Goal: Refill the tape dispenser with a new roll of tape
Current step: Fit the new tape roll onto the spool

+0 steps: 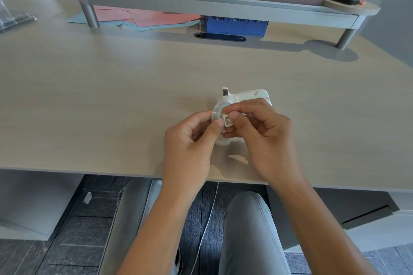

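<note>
Pinching the white roll point(220, 112) between both hands' fingers point(232, 116), the person has not yet seated it in the dispenser point(250, 95) on the surface point(111, 96).

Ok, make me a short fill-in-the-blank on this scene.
1. Both hands hold a small ____ plastic part.
2. The dispenser lies on the ____, behind the hands.
3. The blue box sits under the ____.
4. The left hand and right hand meet over the desk's ____ edge.

Missing words: white; desk; shelf; near
</note>
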The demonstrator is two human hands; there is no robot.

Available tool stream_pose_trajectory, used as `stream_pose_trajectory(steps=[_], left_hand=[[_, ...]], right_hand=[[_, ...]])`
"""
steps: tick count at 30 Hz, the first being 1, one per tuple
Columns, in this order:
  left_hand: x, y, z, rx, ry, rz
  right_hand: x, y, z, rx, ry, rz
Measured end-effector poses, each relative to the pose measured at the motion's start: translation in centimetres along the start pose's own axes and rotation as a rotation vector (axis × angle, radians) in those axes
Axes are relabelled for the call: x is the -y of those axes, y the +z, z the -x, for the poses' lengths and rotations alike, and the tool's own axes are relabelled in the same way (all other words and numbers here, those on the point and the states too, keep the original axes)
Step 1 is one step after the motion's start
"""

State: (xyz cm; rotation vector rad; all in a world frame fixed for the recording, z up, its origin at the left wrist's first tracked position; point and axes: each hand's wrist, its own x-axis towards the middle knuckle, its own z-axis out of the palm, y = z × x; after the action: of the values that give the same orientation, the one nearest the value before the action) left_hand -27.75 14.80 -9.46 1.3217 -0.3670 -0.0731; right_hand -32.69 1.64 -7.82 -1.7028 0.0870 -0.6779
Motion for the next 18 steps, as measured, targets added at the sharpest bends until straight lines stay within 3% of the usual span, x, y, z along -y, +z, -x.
stream_pose_trajectory(steps=[6, 18], left_hand=[[-0.07, 0.24, 0.13, -0.016, -0.008, 0.032], [-0.39, -0.07, 0.36, -0.028, -0.009, 0.020]], right_hand=[[0.29, -0.29, 0.11, -0.067, 0.069, -0.122], [0.09, -0.46, 0.02, -0.044, 0.039, -0.063]])
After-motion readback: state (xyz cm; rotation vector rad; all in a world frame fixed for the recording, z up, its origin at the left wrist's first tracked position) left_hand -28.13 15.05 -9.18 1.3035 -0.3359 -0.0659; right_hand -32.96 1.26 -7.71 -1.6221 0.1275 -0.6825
